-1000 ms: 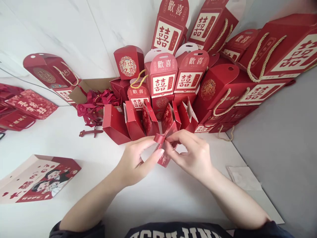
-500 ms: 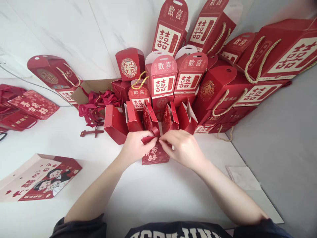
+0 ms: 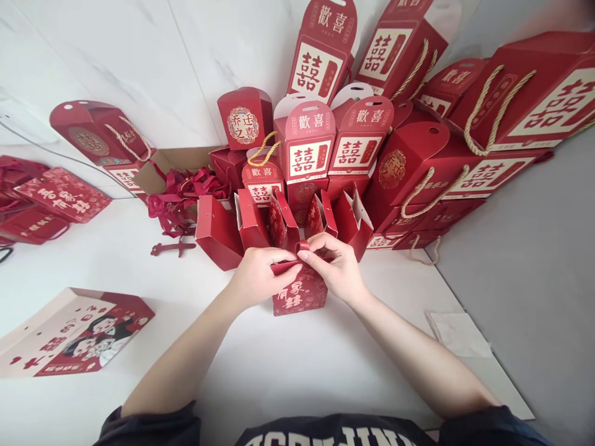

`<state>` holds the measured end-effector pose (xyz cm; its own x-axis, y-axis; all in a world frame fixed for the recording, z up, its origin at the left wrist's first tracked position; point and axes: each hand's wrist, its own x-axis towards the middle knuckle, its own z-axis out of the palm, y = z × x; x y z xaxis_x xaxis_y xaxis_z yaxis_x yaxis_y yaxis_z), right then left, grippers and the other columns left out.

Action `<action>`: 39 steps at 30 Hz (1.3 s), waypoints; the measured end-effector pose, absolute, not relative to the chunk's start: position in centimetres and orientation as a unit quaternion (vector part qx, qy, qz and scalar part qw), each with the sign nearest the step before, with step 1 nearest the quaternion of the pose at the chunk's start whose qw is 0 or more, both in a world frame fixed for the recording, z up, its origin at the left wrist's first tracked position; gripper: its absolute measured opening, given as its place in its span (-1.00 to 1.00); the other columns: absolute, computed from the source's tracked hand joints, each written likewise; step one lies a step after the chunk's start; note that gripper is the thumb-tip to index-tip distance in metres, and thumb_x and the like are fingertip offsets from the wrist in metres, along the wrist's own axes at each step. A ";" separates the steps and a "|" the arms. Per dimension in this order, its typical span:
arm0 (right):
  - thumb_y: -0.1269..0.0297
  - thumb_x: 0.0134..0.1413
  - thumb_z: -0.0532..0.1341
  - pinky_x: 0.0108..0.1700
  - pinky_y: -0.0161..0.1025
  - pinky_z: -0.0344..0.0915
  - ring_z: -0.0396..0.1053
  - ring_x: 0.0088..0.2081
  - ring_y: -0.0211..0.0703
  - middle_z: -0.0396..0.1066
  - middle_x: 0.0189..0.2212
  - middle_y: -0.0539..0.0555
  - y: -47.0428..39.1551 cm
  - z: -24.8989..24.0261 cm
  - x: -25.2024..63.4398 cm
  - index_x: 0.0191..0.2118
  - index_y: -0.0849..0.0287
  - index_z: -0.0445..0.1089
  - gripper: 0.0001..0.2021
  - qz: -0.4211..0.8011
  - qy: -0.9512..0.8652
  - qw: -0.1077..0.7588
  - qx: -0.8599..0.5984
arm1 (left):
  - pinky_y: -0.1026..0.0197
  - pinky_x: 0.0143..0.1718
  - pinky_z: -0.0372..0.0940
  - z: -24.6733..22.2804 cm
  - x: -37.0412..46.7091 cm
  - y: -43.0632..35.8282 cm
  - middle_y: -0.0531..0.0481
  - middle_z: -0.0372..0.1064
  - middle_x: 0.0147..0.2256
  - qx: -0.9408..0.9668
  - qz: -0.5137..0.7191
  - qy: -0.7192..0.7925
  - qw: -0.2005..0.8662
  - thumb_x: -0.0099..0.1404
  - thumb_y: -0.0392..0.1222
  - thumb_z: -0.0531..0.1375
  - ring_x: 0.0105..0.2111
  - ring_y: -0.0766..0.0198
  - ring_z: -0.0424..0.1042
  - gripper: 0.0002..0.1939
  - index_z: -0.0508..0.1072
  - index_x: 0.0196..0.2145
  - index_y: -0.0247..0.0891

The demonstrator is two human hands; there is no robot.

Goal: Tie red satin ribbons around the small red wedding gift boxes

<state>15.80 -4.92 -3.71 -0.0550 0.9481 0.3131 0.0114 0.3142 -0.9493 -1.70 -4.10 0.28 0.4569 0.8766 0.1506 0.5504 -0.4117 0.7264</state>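
Note:
A small red gift bag point(image 3: 301, 294) with white lettering stands on the white table in front of me. My left hand point(image 3: 263, 275) is closed on the bag's top edge, thumb on the near side. A loop of dark red ribbon point(image 3: 303, 246) rises at the bag's top, pinched between thumb and fingers of my right hand point(image 3: 335, 263). The two hands nearly meet there, and they hide most of the bag's rim. Just behind them stand several open red bags point(image 3: 255, 220) in a row.
Red boxes with rope handles point(image 3: 421, 164) are stacked at the back right. A cardboard box point(image 3: 183, 155) holds a heap of red ribbons point(image 3: 198, 189). At left lie a printed bag with cartoon figures point(image 3: 88, 334) and flat red bags point(image 3: 62, 198). A clear packet point(image 3: 458, 334) lies at right.
My right hand has shifted slightly left and turned, and now pinches the ribbon loop. The bag has moved a little right and nearer. My left hand still grips its top.

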 end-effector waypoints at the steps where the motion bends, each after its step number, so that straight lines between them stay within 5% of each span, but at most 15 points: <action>1: 0.15 0.11 0.30 -0.27 -0.22 0.32 0.35 -0.31 -0.19 0.37 -0.35 0.04 -4.9 -3.8 15.7 -0.44 0.13 0.32 -0.78 0.420 -0.588 0.559 -0.406 | 0.32 -0.38 0.23 0.2 -1.7 -4.1 0.05 0.51 -0.42 0.798 0.265 0.445 0.308 0.26 -0.18 0.18 -0.45 0.33 0.39 -0.83 0.57 -0.35 -0.27; 11: 0.18 -0.02 0.38 -0.30 -0.27 0.24 0.29 -0.37 -0.24 0.36 -0.37 -0.04 -4.3 -1.9 18.7 -0.31 0.13 0.28 -0.72 0.429 -0.711 0.379 -0.408 | 0.31 -0.54 0.02 0.4 -2.3 -3.6 0.10 0.28 -0.60 0.813 0.212 0.452 0.299 0.29 -0.12 0.14 -0.58 0.41 0.12 -0.73 0.50 -0.48 -0.31; 25: 0.33 0.08 0.24 -0.21 -0.24 0.30 0.34 -0.30 -0.21 0.35 -0.34 0.00 -4.3 -2.3 18.5 -0.32 0.13 0.25 -0.88 0.434 -0.707 0.411 -0.378 | 0.30 -0.52 -0.01 0.4 -2.5 -3.6 0.12 0.18 -0.61 0.840 0.208 0.425 0.267 0.31 -0.18 0.10 -0.58 0.41 0.05 -0.72 0.41 -0.53 -0.31; 32: 0.44 0.07 0.19 -0.34 -0.32 0.20 0.24 -0.44 -0.29 0.33 -0.42 -0.06 -5.5 -1.4 17.9 -0.34 0.12 0.23 -0.89 0.316 -0.753 0.402 -0.415 | 0.32 -0.48 0.08 0.9 -2.1 -4.3 0.13 0.28 -0.54 0.826 0.204 0.447 0.275 0.20 -0.02 0.25 -0.52 0.38 0.18 -0.74 0.40 -0.45 -0.27; 39: 0.46 0.10 0.16 -0.37 -0.34 0.16 0.22 -0.45 -0.30 0.34 -0.41 -0.07 -5.7 -1.0 18.1 -0.34 0.12 0.23 -0.89 0.319 -0.765 0.386 -0.405 | 0.31 -0.48 0.06 0.9 -2.0 -4.8 0.09 0.25 -0.55 0.825 0.193 0.453 0.277 0.32 -0.09 0.12 -0.53 0.38 0.17 -0.73 0.40 -0.46 -0.30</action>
